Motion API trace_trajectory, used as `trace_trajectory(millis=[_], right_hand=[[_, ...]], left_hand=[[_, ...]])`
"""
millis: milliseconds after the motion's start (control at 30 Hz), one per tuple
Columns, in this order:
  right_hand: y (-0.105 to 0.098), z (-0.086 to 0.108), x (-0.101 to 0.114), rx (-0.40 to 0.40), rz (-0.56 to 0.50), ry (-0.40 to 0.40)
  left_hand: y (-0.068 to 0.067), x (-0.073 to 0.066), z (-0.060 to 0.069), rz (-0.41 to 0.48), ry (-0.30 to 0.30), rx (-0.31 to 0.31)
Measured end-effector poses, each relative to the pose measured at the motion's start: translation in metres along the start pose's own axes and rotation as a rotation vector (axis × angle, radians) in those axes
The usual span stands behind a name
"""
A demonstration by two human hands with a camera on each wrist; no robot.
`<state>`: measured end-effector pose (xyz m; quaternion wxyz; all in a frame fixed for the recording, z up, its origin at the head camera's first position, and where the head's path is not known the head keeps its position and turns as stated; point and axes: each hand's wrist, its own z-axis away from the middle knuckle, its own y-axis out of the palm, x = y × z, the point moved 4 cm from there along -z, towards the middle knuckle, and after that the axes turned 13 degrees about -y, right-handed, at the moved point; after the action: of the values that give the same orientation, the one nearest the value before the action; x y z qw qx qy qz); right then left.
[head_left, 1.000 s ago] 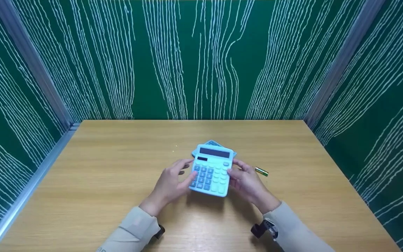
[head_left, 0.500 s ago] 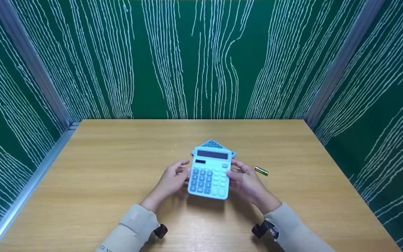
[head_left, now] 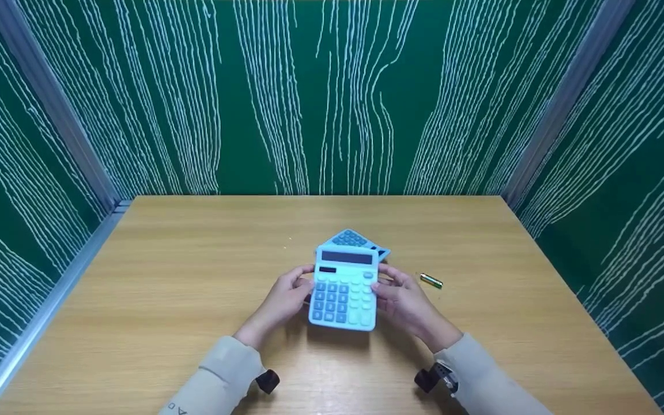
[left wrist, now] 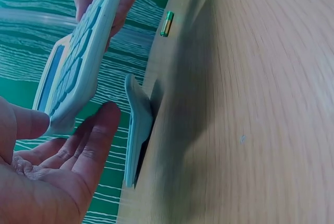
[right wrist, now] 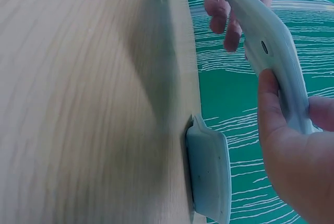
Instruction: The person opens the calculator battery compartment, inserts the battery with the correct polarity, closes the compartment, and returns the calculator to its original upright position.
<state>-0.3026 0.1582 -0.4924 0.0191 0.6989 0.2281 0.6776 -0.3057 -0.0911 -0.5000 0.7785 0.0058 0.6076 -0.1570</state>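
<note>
A light-blue calculator is held tilted above the table, keys and display facing up in the head view. My right hand grips its right edge, thumb on the front and fingers behind; its plain back shows in the right wrist view. At the opposite edge is my left hand. Its thumb touches the calculator's edge, while the other fingers extend loosely, apart from the back. Behind the held calculator a second blue calculator lies turned at an angle, partly hidden.
A green-and-gold battery lies on the wooden table, right of my right hand. Two tiny pale specks sit left of the second calculator. Green walls with white lines enclose the table's back and sides.
The held calculator has shifted slightly down and left, uncovering more of the second one. My left thumb has moved from its key face to its edge. The right hand has stayed nearly still.
</note>
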Motion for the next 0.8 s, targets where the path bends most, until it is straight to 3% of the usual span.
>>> trace_trajectory(millis=[267, 500, 667, 800], right_hand=[[-0.002, -0.001, -0.002, -0.035, 0.034, 0.019], [-0.005, -0.002, -0.004, -0.118, 0.165, 0.028], [-0.005, -0.002, -0.007, -0.079, 0.225, 0.031], [-0.005, -0.001, -0.007, -0.055, 0.328, 0.042]], left_hand=[[-0.002, -0.002, 0.003, 0.039, 0.003, 0.000], [-0.003, 0.003, 0.005, 0.055, -0.065, -0.017], [-0.001, 0.009, 0.006, 0.073, -0.130, -0.031], [-0.001, 0.013, 0.008, 0.034, -0.187, -0.071]])
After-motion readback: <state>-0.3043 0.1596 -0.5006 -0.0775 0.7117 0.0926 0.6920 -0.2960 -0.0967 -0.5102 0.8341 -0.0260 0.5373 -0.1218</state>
